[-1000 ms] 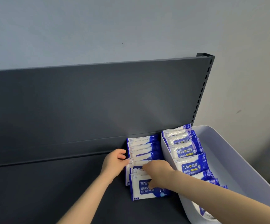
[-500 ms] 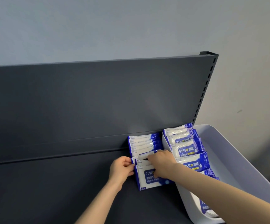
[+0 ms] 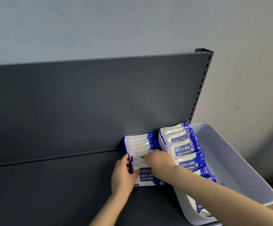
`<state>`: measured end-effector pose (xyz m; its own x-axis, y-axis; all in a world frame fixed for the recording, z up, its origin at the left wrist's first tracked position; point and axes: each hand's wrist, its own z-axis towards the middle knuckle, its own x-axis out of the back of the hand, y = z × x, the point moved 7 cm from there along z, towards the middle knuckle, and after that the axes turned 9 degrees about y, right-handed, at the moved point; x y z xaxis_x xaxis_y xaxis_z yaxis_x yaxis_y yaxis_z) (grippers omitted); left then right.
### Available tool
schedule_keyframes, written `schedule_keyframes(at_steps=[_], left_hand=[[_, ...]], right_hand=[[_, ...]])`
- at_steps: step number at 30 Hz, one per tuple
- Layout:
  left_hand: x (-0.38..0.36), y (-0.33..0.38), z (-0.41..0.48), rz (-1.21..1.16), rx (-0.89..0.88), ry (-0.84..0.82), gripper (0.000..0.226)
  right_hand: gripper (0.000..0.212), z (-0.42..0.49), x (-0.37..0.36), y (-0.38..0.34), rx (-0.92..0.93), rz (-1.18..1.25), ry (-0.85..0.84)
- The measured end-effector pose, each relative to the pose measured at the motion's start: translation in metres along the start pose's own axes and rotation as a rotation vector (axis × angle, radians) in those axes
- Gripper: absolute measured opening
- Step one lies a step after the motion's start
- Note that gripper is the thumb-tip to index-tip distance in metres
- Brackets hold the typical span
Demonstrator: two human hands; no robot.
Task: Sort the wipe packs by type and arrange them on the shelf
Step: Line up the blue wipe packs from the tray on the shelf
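I log a matte dark grey metal shelf (image 3: 59, 190) with a flat back panel (image 3: 99, 95); at 4 o'clock sits a smooth, round-cornered white plastic bin (image 3: 233, 163) holding glossy blue-and-white binned packs (image 3: 184, 149) on edge. The row of wipe packs (image 3: 140, 141) stands on the shelf at the bin's 9 o'clock, by the panel's foot. The left hand (image 3: 123, 176) grasps the front pack (image 3: 146, 179) by its left end; the right hand (image 3: 161, 162) curls over the row's top, forearm crossing the bin, fingertips hidden: grip I cannot tell.
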<state>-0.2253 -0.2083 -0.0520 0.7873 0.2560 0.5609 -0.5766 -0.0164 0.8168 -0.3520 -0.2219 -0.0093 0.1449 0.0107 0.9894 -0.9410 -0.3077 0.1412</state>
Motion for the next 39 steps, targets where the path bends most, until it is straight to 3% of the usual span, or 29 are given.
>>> schedule_keyframes(at_steps=[3,6,9,13,16,18,21,29,35,39], left_hand=[[0.003,0.015,-0.011,0.216,-0.223,0.129,0.067],[-0.022,0.036,-0.034,0.309,-0.617,0.014,0.047],[-0.046,0.041,-0.051,0.407,-0.785,-0.086,0.034],[-0.059,0.046,-0.047,0.503,-0.758,-0.113,0.036],[-0.062,0.048,-0.043,0.499,-0.713,-0.106,0.036],[-0.062,0.054,-0.051,0.499,-0.722,-0.155,0.035],[-0.064,0.047,-0.058,0.481,-0.695,-0.224,0.055],[-0.073,0.057,-0.039,0.557,-0.810,-0.196,0.062],[-0.055,0.054,-0.042,0.369,-0.787,-0.100,0.037],[-0.024,0.091,-0.016,0.136,-0.644,0.126,0.020]], right_hand=[[0.035,-0.010,0.034,0.022,-0.012,0.159,0.214],[0.034,-0.026,0.066,0.068,-0.139,0.333,0.400],[0.037,-0.040,0.066,0.115,-0.255,0.355,0.406],[0.071,-0.051,0.031,0.138,-0.184,0.257,0.092],[0.088,-0.059,0.013,0.136,-0.143,0.185,0.048],[0.086,-0.064,0.007,0.138,-0.178,0.172,0.100],[0.074,-0.069,0.000,0.144,-0.220,0.203,0.129],[0.044,-0.081,0.005,0.146,-0.198,0.317,0.164],[0.040,-0.100,0.027,0.175,-0.283,0.354,0.353],[0.032,-0.112,0.034,0.188,-0.312,0.342,0.418]])
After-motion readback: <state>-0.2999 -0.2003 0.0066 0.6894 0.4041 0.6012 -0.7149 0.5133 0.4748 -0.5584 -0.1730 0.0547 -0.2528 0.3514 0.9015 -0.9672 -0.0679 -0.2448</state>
